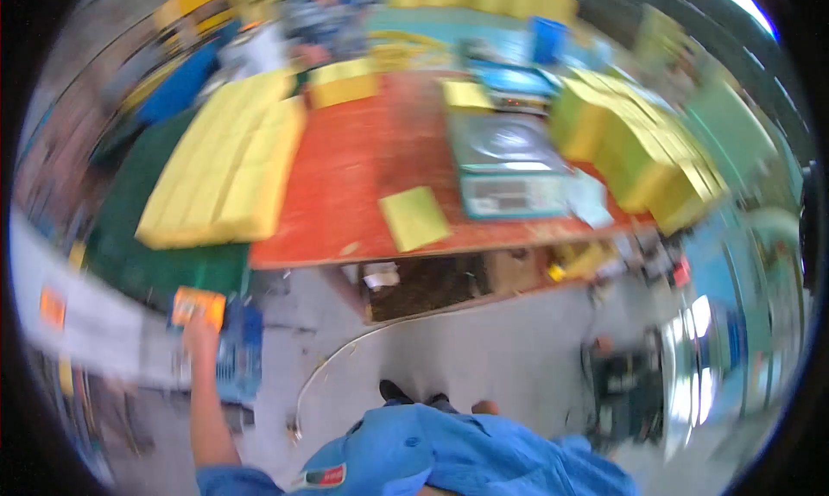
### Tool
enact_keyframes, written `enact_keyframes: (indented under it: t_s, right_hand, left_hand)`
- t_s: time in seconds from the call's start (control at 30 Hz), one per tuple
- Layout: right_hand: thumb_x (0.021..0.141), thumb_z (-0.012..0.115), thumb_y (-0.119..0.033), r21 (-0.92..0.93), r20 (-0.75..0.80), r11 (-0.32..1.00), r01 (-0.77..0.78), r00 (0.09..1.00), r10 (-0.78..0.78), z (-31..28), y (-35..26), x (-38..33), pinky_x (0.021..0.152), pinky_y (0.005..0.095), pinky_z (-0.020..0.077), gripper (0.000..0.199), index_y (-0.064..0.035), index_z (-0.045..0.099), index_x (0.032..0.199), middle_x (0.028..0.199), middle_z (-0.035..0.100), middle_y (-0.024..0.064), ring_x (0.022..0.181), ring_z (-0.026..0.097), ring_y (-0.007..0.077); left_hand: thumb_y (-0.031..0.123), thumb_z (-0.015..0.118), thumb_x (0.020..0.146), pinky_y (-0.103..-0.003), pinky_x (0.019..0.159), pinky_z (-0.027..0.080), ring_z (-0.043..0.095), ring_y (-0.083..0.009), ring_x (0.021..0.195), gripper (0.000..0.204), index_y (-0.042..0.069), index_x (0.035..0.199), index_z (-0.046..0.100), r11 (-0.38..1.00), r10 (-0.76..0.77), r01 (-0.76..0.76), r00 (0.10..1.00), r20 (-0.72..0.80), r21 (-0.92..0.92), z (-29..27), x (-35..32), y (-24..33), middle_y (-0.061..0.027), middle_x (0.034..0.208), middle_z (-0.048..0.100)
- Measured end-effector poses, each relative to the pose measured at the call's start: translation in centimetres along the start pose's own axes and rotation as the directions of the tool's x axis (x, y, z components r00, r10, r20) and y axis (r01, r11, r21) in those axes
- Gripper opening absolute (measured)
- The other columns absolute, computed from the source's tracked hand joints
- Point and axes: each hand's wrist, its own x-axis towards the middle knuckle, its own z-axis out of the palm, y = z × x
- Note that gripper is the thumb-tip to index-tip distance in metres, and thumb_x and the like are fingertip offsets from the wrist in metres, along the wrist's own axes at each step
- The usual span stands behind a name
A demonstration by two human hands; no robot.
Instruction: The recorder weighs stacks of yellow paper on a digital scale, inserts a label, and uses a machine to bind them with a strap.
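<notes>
My left hand (200,334) reaches out at the lower left, its arm stretched away from my body. Its fingertips meet the lower edge of an orange rectangular piece (199,306) with some pale and dark marking. Blur hides whether the fingers grip this piece or only touch it. Right beside the hand is a blue ribbed machine housing (237,358), under the end of a green conveyor belt (129,241). Of my right hand (484,407), only a small skin-coloured patch seems to show past my blue shirt, fingers hidden.
A red-topped table (345,176) bears yellow blocks (596,125), a digital scale (505,155) and a yellow paper square (416,218). Long yellow stacks (216,164) lie on the belt. A hose (324,366) curves over the floor. Beyond the table a person (328,21) works.
</notes>
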Motion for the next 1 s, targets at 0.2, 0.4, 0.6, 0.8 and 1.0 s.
enact_keyframes:
  t_s: [0.2, 0.4, 0.6, 0.8, 1.0]
  right_hand:
    - [0.083, 0.057, -0.024, -0.217, 0.007, 0.949, 0.227, 0.973, -0.231, -1.3, 0.3, 4.6, 0.081, 0.0453, 0.0548, 0.025, -0.0099, 0.075, 0.094, 0.102, 0.071, 0.0147, 0.096, 0.068, 0.0342]
    - [0.08, 0.062, -0.025, -0.359, 0.039, 0.875, 0.324, 0.942, -0.333, -2.1, -2.5, 6.0, 0.08, 0.0436, 0.056, 0.024, -0.0115, 0.075, 0.094, 0.102, 0.071, 0.0119, 0.096, 0.068, 0.0323]
    - [0.077, 0.067, -0.027, -0.491, 0.076, 0.822, 0.29, 0.954, -0.291, -2.1, -8.0, 5.6, 0.08, 0.0413, 0.057, 0.025, -0.012, 0.074, 0.096, 0.101, 0.072, 0.0091, 0.096, 0.068, 0.0303]
    - [0.077, 0.067, -0.027, -0.435, 0.05, 0.821, 0.37, 0.92, -0.388, -1.6, -15.0, 5.3, 0.081, 0.0405, 0.0566, 0.024, -0.0121, 0.074, 0.095, 0.098, 0.072, 0.01, 0.093, 0.068, 0.0299]
    - [0.081, 0.062, -0.031, 0.381, -0.163, 0.905, 0.189, 0.977, -0.135, -0.3, -18.7, 4.4, 0.086, 0.0407, 0.054, 0.027, -0.014, 0.074, 0.097, 0.105, 0.07, 0.0115, 0.1, 0.066, 0.0312]
  left_hand:
    - [0.021, 0.052, 0.086, -0.05, 0.073, 0.053, 0.068, -0.0365, 0.083, 0.029, 0.012, 0.11, 0.063, 0.972, -0.233, 0.235, 0.965, 0.121, -0.008, -1.4, -0.5, 1.8, -0.0187, 0.088, 0.07]
    - [0.022, 0.06, 0.083, -0.049, 0.065, 0.054, 0.069, -0.0361, 0.076, 0.03, 0.008, 0.109, 0.054, 0.987, -0.16, 0.163, 0.982, 0.103, -0.016, -2.4, -0.5, 2.3, -0.0185, 0.08, 0.069]
    - [0.024, 0.062, 0.083, -0.048, 0.063, 0.054, 0.069, -0.0349, 0.072, 0.036, 0.008, 0.114, 0.054, 0.994, -0.067, 0.076, 0.991, 0.114, -0.075, -2.7, -0.7, 0.8, -0.0169, 0.075, 0.068]
    - [0.029, 0.07, 0.08, -0.045, 0.058, 0.053, 0.068, -0.0337, 0.066, 0.046, 0.008, 0.117, 0.053, 0.991, 0.046, -0.034, 0.995, 0.089, -0.13, -2.8, -0.8, -0.4, -0.015, 0.069, 0.067]
    - [0.03, 0.072, 0.079, -0.044, 0.053, 0.052, 0.067, -0.0332, 0.06, 0.045, 0.006, 0.111, 0.052, 0.986, 0.134, -0.126, 0.988, 0.078, -0.107, -2.7, -0.3, -1.1, -0.014, 0.064, 0.065]
